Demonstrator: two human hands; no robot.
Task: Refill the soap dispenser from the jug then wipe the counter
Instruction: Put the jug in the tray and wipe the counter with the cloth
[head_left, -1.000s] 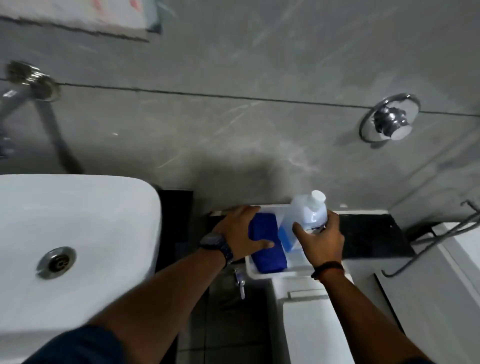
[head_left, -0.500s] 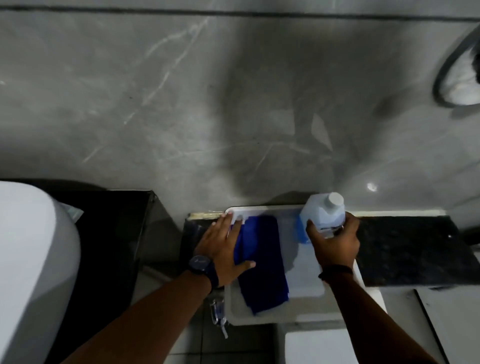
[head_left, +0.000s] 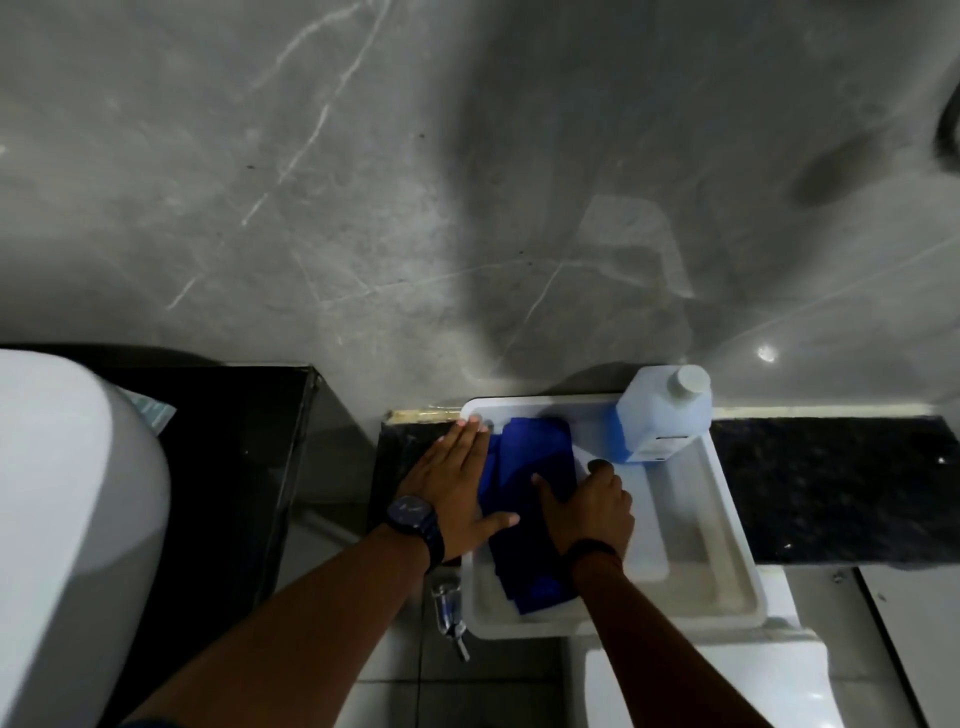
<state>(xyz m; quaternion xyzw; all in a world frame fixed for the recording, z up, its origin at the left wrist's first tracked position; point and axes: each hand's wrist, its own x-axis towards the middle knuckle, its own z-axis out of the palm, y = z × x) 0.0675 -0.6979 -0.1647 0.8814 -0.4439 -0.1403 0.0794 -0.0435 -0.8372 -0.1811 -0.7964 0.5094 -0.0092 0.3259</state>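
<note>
A white tray (head_left: 727, 525) sits on the dark counter (head_left: 831, 488) against the grey wall. In its far right corner stands a translucent jug (head_left: 660, 415) with a white cap and blue liquid low inside. A blue cloth (head_left: 530, 519) lies along the tray's left side. My left hand (head_left: 457, 488) rests flat with fingers spread on the cloth's left edge and the tray rim. My right hand (head_left: 592, 506) presses on the cloth's right side, fingers curled, apart from the jug. No soap dispenser is visible.
A white basin (head_left: 67, 519) fills the left edge, with a dark counter (head_left: 234, 441) beside it. Below the tray are a white toilet tank (head_left: 701, 680) and a small metal valve (head_left: 449, 613). The grey marble wall (head_left: 363, 182) rises behind.
My right hand let go of the jug and moved left onto the blue cloth. The jug now stands alone in the tray corner. The view has moved closer.
</note>
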